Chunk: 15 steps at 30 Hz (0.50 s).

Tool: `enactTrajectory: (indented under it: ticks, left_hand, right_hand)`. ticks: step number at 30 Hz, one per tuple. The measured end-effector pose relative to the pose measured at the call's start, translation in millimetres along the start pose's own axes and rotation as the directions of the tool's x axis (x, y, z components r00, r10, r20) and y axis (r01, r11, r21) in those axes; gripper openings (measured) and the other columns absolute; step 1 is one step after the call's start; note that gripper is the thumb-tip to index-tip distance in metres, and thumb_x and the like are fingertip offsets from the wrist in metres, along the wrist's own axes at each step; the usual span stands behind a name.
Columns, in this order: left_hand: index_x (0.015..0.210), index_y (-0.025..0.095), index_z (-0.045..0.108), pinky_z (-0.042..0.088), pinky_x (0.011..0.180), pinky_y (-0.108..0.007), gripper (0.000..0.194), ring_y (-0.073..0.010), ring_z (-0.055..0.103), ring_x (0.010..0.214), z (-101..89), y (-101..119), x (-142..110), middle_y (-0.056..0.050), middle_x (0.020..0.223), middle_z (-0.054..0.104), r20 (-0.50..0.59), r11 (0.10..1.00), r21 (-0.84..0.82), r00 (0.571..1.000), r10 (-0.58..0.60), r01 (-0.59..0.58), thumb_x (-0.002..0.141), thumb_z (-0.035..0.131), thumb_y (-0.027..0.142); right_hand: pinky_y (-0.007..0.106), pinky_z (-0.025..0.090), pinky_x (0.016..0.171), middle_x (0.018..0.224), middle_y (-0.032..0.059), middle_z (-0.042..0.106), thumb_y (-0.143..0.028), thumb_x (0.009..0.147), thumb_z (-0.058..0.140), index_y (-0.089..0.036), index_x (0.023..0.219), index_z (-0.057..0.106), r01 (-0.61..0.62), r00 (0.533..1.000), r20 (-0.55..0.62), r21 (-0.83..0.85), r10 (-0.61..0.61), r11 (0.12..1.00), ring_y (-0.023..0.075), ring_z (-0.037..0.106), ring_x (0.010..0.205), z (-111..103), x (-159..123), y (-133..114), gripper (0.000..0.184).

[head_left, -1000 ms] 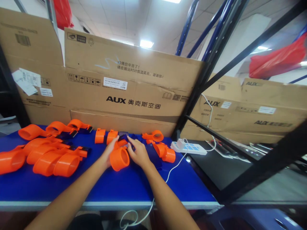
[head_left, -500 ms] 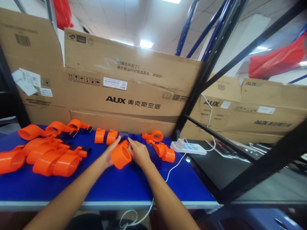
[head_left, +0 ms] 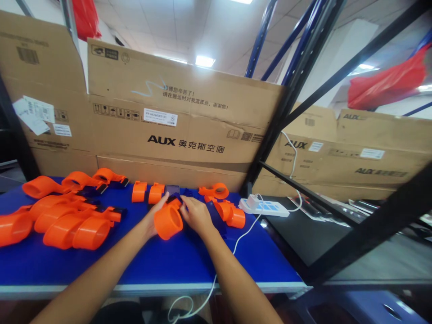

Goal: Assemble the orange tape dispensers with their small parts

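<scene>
An orange packing tape dispenser (head_left: 168, 221) is in my left hand (head_left: 152, 220), held up over the blue table with its round, hollow drum toward me. My left fingers are wrapped about its far side and partly hidden behind it. A small dark blue part (head_left: 174, 196) sits at the dispenser's upper end. My right hand (head_left: 197, 215) is closed there, thumb and fingertips pinching at that end; exactly what lies between them is hidden. Just beyond my hands, a dark rectangular object (head_left: 173, 189) lies on the table. Two more orange dispensers (head_left: 156, 193) stand to its left.
Several orange dispensers (head_left: 91, 232) cover the left of the blue table (head_left: 148, 270). More orange dispensers (head_left: 236, 217) and dark blue pieces (head_left: 214, 211) lie right. A white power strip (head_left: 265, 206) with a cable (head_left: 239, 240) is farther right. Cardboard boxes (head_left: 189, 130) stand behind.
The whole view has shifted slightly. Both hands stay at the same tape dispenser, with its upper end between them; no object is visibly picked up or let go.
</scene>
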<state>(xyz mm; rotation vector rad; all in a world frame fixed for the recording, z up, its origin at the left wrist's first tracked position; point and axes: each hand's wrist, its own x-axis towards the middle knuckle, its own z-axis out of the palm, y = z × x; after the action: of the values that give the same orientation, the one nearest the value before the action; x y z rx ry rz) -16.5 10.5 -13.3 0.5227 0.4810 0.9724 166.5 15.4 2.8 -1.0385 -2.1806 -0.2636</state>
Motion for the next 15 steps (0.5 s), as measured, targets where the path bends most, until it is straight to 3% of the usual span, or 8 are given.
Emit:
enactTrajectory:
  ticks: [5, 9, 15]
  left_hand:
    - [0.092, 0.016, 0.071, 0.054, 0.057, -0.027, 0.046, -0.0182, 0.067, 0.058, 6.4, 1.6, -3.0, -0.007, 0.076, 0.074, 0.000, 0.999, -0.003, 0.999, 0.039, -0.039, 0.090, 0.064, 0.062]
    - [0.092, 0.015, 0.071, 0.053, 0.055, -0.026, 0.041, -0.0176, 0.067, 0.056, 8.7, 0.6, -2.4, -0.007, 0.074, 0.073, -0.013, 0.996, 0.005, 0.996, 0.089, -0.089, 0.090, 0.067, 0.056]
    - [0.100, 0.015, 0.071, 0.060, 0.074, -0.033, 0.026, -0.0238, 0.075, 0.080, 5.0, -1.7, 2.5, -0.013, 0.097, 0.078, -0.035, 0.982, 0.020, 0.982, 0.187, -0.187, 0.087, 0.076, 0.037]
  right_hand:
    - [0.034, 0.057, 0.095, 0.124, 0.0153, 0.073, -0.027, 0.101, 0.049, -0.015, 0.140, 0.059, -0.008, 1.000, 0.000, 0.062, 0.008, 0.998, 0.0240, 0.072, 0.107, -3.3, -0.7, -5.1, 0.043]
    - [0.034, 0.057, 0.092, 0.119, 0.0144, 0.075, -0.023, 0.099, 0.049, -0.016, 0.146, 0.055, -0.036, 0.999, 0.034, 0.025, 0.035, 0.999, 0.0238, 0.073, 0.102, -3.9, 0.9, -6.1, 0.048]
    - [0.029, 0.056, 0.086, 0.110, 0.0140, 0.078, -0.020, 0.095, 0.057, -0.015, 0.150, 0.050, -0.074, 0.985, 0.150, -0.064, 0.083, 0.995, 0.0237, 0.074, 0.098, -2.1, 1.4, -6.6, 0.056]
